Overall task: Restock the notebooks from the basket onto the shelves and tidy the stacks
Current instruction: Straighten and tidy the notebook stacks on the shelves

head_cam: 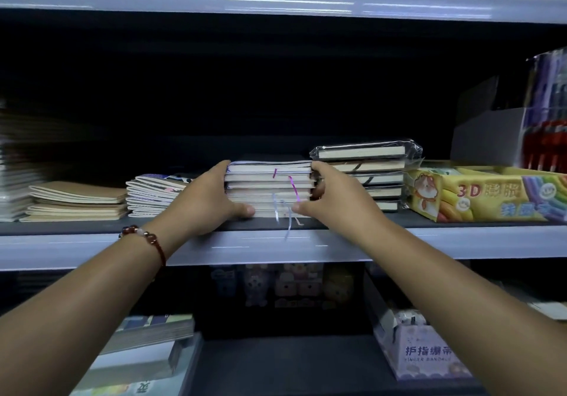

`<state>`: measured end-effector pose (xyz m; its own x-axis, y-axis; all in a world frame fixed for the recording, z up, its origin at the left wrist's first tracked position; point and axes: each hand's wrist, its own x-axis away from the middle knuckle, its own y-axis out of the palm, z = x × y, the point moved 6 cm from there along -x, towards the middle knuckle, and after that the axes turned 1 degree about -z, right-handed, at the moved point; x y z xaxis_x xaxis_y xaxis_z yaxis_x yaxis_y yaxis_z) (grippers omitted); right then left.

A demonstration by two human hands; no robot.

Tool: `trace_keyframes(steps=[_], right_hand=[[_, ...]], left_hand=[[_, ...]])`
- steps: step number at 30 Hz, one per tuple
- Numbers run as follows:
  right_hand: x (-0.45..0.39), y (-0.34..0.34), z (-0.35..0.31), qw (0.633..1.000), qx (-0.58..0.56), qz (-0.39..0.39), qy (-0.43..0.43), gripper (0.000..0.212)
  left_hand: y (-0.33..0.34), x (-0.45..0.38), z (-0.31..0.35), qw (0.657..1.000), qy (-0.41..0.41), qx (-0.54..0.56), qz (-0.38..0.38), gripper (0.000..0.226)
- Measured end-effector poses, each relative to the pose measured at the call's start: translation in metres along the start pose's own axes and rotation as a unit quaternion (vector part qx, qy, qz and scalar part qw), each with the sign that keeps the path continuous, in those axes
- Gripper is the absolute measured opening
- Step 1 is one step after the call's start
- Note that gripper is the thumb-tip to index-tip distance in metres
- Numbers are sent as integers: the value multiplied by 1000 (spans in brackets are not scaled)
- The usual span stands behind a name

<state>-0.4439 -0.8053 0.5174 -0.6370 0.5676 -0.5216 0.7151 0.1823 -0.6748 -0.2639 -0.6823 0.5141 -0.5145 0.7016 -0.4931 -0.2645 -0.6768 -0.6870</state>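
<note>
A stack of several notebooks (270, 187) with ribbon bookmarks hanging from the page edges sits on the middle shelf (92, 245). My left hand (205, 199) presses against the stack's left side, thumb at its bottom front. On the right side my right hand (331, 193) clasps the stack, thumb also on the lower front edge. Both hands hold the stack between them. The basket is out of sight.
Left of the stack lie a pile of thin striped notebooks (156, 194) and a pile of kraft-cover notebooks (76, 202). Plastic-wrapped dark notebooks (371, 175) stand right behind my right hand. A yellow 3D-clay box (484, 194) is farther right. The lower shelf holds a finger-bandage box (426, 352).
</note>
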Motion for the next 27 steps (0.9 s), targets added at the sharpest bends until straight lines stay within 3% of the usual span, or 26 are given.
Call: trace_keyframes(steps=[4,8,11,13,16,18,22,25,27], right_hand=[[-9,5,-1,993,115,16,-26,52],[-11,3,-2,991,133,19,-12,52],[-5,5,-3,998,59,3,9,37],[2,10,-8,995,-69,-42,62,43],[4,16,-18,947,-278,-63,148,62],[5,21,-25,917,-355,-56,174,68],[11,26,-31,932,-327,-21,154,70],[16,22,-25,945,-291,-15,147,59],[16,20,-24,953,-269,-20,139,56]], left_hand=[[1,-2,3,996,-14,-78,28,99],[2,-1,5,996,-21,-71,42,90],[6,-3,-1,999,-33,-32,19,72],[6,-6,-3,996,-52,75,13,65],[12,-11,1,958,-140,250,27,75],[19,-14,4,939,-156,305,33,50],[23,-15,2,943,-141,294,67,61],[23,-16,-3,943,-131,296,81,41],[23,-17,-4,944,-130,293,78,39]])
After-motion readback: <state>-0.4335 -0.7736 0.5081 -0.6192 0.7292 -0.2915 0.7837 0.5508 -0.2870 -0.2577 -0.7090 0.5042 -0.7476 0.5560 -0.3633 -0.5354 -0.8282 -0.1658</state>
